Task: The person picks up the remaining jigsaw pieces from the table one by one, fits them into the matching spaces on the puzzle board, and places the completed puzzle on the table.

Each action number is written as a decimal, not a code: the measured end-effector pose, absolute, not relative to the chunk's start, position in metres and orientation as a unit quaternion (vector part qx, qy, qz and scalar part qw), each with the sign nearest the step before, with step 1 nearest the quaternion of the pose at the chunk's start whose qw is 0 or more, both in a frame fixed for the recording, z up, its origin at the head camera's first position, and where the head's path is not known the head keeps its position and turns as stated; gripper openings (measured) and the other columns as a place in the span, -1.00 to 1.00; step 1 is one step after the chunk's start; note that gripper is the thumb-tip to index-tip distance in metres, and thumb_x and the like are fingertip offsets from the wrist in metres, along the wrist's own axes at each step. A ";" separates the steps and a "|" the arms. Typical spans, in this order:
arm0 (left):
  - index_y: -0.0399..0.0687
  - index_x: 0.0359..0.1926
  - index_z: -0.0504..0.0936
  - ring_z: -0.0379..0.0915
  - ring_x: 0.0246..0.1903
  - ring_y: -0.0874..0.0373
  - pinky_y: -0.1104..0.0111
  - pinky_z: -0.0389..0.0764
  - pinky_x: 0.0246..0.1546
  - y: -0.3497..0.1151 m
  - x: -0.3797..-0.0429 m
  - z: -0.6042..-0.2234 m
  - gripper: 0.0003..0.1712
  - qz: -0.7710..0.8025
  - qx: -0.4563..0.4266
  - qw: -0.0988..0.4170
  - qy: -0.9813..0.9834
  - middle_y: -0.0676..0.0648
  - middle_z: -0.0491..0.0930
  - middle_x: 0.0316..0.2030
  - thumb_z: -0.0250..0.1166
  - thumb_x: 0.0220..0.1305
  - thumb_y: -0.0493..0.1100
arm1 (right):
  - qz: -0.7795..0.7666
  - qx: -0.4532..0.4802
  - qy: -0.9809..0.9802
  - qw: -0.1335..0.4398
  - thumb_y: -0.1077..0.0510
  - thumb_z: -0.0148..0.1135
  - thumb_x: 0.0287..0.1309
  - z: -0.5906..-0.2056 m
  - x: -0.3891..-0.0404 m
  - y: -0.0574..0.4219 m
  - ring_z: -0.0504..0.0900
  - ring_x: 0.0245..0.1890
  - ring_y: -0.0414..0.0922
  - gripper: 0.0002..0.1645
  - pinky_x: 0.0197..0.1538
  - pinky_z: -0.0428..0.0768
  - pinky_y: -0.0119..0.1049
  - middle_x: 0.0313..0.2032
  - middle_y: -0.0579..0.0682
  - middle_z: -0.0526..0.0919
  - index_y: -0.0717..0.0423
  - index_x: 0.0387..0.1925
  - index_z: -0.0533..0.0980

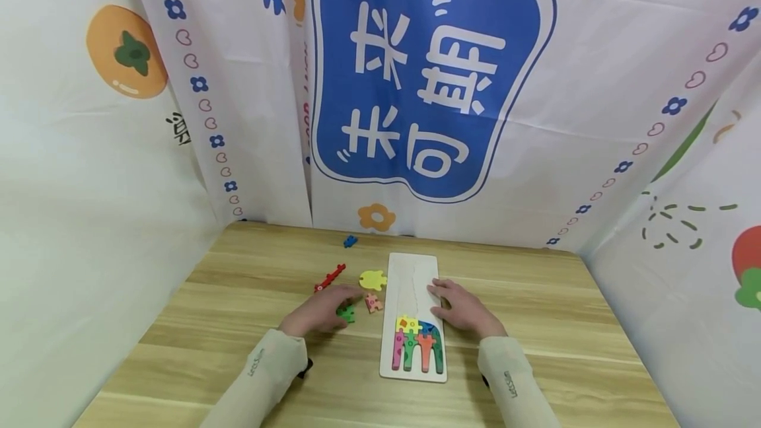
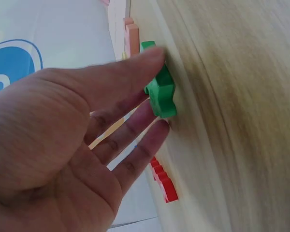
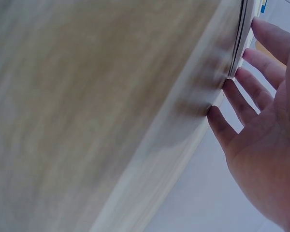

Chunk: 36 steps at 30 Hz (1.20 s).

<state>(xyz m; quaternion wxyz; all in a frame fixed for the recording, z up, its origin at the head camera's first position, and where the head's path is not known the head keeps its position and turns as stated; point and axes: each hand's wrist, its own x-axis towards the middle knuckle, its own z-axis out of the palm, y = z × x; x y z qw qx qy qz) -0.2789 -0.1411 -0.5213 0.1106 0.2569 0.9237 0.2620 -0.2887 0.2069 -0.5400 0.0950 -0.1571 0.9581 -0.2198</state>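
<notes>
A white puzzle board [image 1: 410, 283] lies upright in front of me, its lower part filled with joined colored pieces [image 1: 418, 345]. Along its right edge, the fingertips of my right hand [image 1: 466, 309] touch the board, fingers spread and fairly straight. To the left, my left hand [image 1: 318, 312] is at a green puzzle piece [image 2: 163, 94] on the table. Its thumb lies on the near side of that piece and its extended fingers reach behind it; I cannot tell whether they press on it. A pink piece [image 1: 372, 302] lies between the left hand and the board.
A yellow rounded piece [image 1: 372, 280] sits left of the board's upper half. Beyond the left hand lies a long red piece [image 1: 331, 277]. Close to the table's back edge is a small blue piece [image 1: 350, 241]. Printed cloth [image 1: 255, 98] hangs around the wooden table [image 1: 523, 375].
</notes>
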 end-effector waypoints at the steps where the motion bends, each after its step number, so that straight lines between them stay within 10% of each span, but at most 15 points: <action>1: -0.08 0.40 0.52 0.49 0.26 -0.10 -0.08 0.50 0.34 -0.141 -0.279 -0.521 -0.24 0.265 0.257 0.108 0.923 -0.13 0.58 0.28 0.52 0.17 -0.37 | -0.220 -0.157 0.958 0.095 -0.07 0.25 0.45 -0.540 -0.289 0.207 0.23 0.56 0.15 -0.32 0.53 0.27 0.21 0.56 0.04 0.28 -0.03 0.50 0.37; 36: 0.07 0.29 0.58 0.60 0.05 0.10 0.30 0.68 0.10 -0.123 -0.278 -0.509 -0.50 0.522 0.227 0.033 0.822 -0.03 0.62 0.22 0.38 0.38 -0.29 | -0.232 -0.153 0.955 0.102 -0.05 0.26 0.44 -0.534 -0.286 0.206 0.22 0.56 0.17 -0.31 0.53 0.25 0.22 0.56 0.06 0.27 -0.01 0.50 0.37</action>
